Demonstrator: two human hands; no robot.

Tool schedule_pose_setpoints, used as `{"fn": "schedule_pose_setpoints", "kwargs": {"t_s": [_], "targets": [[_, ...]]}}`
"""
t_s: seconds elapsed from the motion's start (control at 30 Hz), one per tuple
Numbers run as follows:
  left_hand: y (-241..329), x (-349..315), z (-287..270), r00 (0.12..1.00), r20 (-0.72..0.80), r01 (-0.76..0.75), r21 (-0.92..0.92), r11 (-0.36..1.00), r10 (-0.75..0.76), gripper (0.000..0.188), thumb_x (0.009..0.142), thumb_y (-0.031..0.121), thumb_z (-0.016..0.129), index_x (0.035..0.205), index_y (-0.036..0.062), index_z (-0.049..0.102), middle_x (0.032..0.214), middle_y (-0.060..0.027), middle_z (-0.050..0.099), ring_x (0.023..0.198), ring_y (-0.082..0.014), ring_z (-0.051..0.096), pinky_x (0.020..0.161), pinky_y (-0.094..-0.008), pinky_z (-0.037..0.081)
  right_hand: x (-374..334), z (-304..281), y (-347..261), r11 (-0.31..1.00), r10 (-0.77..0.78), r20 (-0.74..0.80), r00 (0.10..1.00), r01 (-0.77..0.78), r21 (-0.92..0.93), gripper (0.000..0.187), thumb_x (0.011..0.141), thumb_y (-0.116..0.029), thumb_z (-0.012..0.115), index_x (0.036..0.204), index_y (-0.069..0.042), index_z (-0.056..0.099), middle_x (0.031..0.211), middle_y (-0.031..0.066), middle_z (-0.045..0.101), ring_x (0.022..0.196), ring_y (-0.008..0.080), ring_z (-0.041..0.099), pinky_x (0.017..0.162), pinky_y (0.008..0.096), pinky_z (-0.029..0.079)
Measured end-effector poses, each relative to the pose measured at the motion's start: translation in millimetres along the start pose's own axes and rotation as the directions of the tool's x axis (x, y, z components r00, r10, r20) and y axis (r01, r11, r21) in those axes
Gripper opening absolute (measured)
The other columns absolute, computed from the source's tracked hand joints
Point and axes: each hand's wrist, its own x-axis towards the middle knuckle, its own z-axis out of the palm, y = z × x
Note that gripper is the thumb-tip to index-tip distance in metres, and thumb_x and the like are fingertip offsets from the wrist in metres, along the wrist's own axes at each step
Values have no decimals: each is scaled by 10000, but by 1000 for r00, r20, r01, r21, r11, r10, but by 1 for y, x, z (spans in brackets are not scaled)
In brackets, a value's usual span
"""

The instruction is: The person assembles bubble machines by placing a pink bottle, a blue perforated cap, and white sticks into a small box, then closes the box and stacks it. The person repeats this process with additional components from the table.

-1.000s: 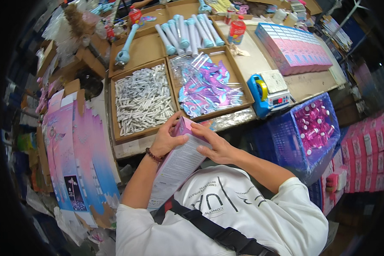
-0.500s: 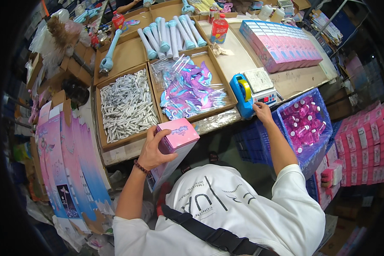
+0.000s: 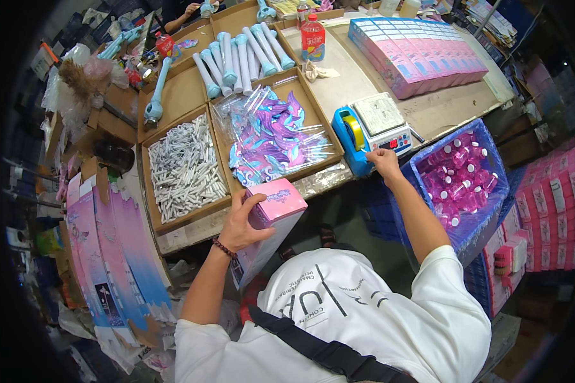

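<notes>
My left hand (image 3: 241, 225) wraps round the upper end of a tall pink carton (image 3: 281, 205), fingers on one side and thumb on the other. Its closed pink top faces up, and the long body slants down in front of me below the table edge. My right hand (image 3: 384, 165) is at the front end of a blue tape dispenser (image 3: 351, 137), its thumb and fingers pinched together. Whatever lies between those fingertips is too small to make out. A roll of yellow tape (image 3: 353, 132) sits in the dispenser, beside a white digital scale (image 3: 380, 121).
Cardboard trays hold small white sticks (image 3: 185, 166), purple-blue mermaid-tail pieces (image 3: 271, 137) and blue-ended clear tubes (image 3: 236, 60). Finished-looking cartons (image 3: 421, 57) lie in a row. Pink bottles (image 3: 460, 179) fill a blue crate at right; flat cartons (image 3: 112, 249) stand left. A co-worker's hand (image 3: 191, 9) shows far off.
The view has shifted a little. My left hand has brought the carton slightly to the right, nearer the dispenser. My right hand stays at the dispenser's front end, still pinched.
</notes>
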Motion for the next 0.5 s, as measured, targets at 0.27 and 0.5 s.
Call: {"fn": "schedule_pose_setpoints", "kwargs": {"t_s": [0.27, 0.5], "targets": [[8, 1, 22, 1000, -12, 21, 46, 999, -20, 729, 575, 312, 854, 1223, 145, 563, 1225, -200, 430, 1121, -381, 516, 964, -427, 448, -53, -14, 39, 941, 177, -4, 984, -168, 295, 145, 881, -158, 674, 860, -25, 618, 758, 39, 619, 633, 119, 590, 560, 265, 518], [33, -11, 32, 988, -135, 103, 202, 974, -77, 669, 546, 301, 851, 1153, 145, 618, 1250, -226, 439, 1115, -415, 514, 943, -457, 459, -36, 39, 87, 745, 247, 93, 964, -251, 618, 116, 924, -168, 644, 940, -64, 595, 805, 33, 630, 617, 105, 592, 530, 270, 555]]}}
